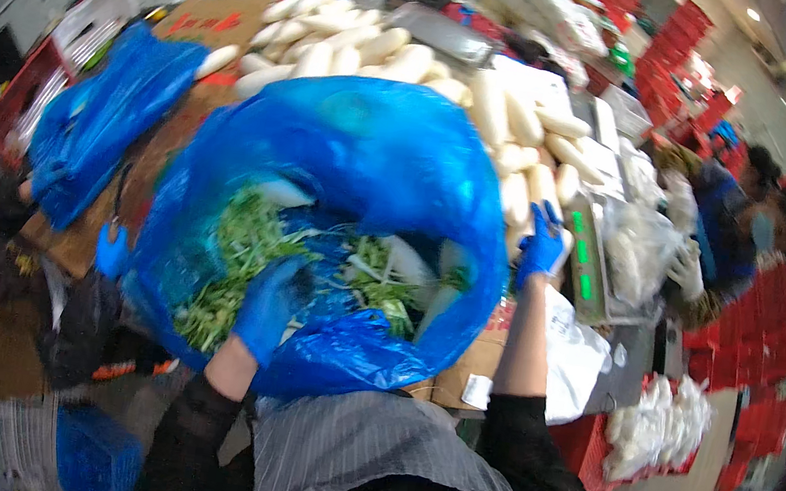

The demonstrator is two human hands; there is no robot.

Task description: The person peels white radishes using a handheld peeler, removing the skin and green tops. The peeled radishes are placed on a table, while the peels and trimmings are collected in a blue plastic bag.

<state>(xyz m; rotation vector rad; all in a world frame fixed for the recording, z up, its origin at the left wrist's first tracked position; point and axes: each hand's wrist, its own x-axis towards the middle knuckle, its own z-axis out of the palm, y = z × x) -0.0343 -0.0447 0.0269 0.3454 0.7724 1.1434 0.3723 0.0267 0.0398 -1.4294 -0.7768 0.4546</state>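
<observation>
Before me a large blue plastic bag point(350, 119) lies opened wide, with cut green leafy tops point(245, 225) and pieces of white radish point(402, 258) inside. My left hand point(273, 308), in a blue glove, is in the bag beside the greens; blur and its angle hide whether its fingers hold anything. To the right of the bag, my right hand point(542, 248), also gloved in blue, touches the lower end of the white radish pile point(397, 58). Its fingers reach over a radish, but a firm grip on it cannot be made out.
A scale with a green display point(582, 253) stands right of my right hand, near clear bags point(634, 242). A person point(728, 217) in white gloves is beyond it. Another blue bag point(105, 122) and a worker's blue-gloved hand point(111, 251) are at left. Red crates point(751, 326) stand at right.
</observation>
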